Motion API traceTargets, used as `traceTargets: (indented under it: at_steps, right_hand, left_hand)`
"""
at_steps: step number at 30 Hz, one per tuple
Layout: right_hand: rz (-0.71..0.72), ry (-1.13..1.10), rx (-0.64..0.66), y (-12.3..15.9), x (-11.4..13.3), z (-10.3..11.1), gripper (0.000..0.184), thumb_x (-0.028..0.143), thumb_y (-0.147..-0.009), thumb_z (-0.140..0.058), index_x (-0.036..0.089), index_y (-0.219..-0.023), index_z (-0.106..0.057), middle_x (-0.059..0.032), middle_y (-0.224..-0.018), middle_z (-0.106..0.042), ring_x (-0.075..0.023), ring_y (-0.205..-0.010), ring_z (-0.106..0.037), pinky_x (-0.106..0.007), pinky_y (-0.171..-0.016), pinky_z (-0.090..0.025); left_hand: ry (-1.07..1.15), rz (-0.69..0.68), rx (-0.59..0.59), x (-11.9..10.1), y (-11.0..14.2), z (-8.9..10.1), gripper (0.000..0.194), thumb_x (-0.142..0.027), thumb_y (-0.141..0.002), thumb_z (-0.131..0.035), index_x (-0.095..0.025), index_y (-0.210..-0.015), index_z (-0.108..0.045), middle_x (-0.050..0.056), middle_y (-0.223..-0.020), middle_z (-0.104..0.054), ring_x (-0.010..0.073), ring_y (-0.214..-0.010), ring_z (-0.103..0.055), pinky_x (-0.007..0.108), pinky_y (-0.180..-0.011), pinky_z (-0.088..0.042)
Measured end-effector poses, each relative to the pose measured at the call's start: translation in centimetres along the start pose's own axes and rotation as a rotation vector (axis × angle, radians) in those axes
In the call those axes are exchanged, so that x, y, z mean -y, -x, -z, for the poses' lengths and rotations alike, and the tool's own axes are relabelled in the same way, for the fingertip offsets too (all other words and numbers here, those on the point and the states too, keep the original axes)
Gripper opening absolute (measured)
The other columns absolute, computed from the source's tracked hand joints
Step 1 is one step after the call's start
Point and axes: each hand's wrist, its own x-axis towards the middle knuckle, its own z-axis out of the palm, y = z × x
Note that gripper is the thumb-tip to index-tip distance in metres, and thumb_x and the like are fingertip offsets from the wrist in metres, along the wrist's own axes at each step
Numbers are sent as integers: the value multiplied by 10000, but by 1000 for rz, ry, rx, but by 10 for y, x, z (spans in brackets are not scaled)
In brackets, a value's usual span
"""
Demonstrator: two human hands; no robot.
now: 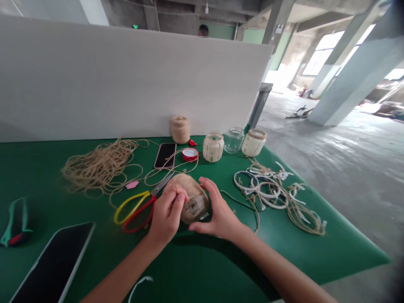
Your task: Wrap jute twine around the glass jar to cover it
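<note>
1. Twine-wrapped glass jar (194, 198): between 2 hands, low over the green counter (315, 252).
2. Left grip (166, 214): clenched on the jar's upper left side.
3. Right grip (217, 208): curved firmly around the jar's right side.
4. Red-and-yellow scissors (135, 212): lying just beside the left grip.

I'm watching through the one camera worn on the person's head, set above the green desk (293, 252) and tipped forward and down. It sits close over the left hand (166, 212) and right hand (219, 208) in the lower middle of the frame, with a white partition (126, 75) ahead and the concrete floor (341, 189) off to the right.
</note>
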Motion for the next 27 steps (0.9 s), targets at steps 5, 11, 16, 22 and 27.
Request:
traceTargets:
  at_steps: [5,11,16,22,27]
  right_hand:
    - [-15,-4,-62,1,-2,-13,878,370,-651,-683,190,-1341,-171,-147,-1380,-269,-266,-1308,-224,-440,-1039,-302]
    - [-58,-34,-42,-1,-7,-7,739,315,-685,-639,199,-1308,-258,-132,-1388,-273,-256,-1291,-269,-427,-1039,-298]
    - [-136,-111,-102,-3,-15,-7,669,310,-727,-595,194,-1294,-260,-128,-1375,-286,-250,-1298,-251,-430,-1046,-279]
    - [-142,-70,-207,-3,-12,-4,618,285,-710,-599,212,-1242,-294,-129,-1314,-297,-255,-1207,-349,-427,-958,-371]
    - [-40,29,-264,-3,-3,0,361,237,-705,-583,212,-1028,-424,-80,-1026,-425,-229,-1022,-430,-418,-888,-404]
  left_hand:
    - [-23,-72,29,-2,-2,1,183,-189,-856,-376,-194,-735,-514,13,-759,-570,160,-788,-544,401,-931,-374]
    - [-134,-233,85,1,-2,1,151,-129,-823,-423,-199,-850,-554,27,-857,-597,173,-902,-548,461,-997,-329]
    - [-261,-325,111,7,0,-1,243,-94,-812,-440,-212,-979,-570,40,-939,-588,179,-999,-525,471,-1014,-322]
    - [-356,-391,107,8,0,-2,260,-106,-811,-452,-221,-1010,-572,40,-967,-599,179,-992,-541,470,-1006,-342]
    - [-369,-390,103,7,-1,-2,224,-91,-805,-446,-206,-943,-580,42,-952,-601,178,-985,-541,446,-987,-364]
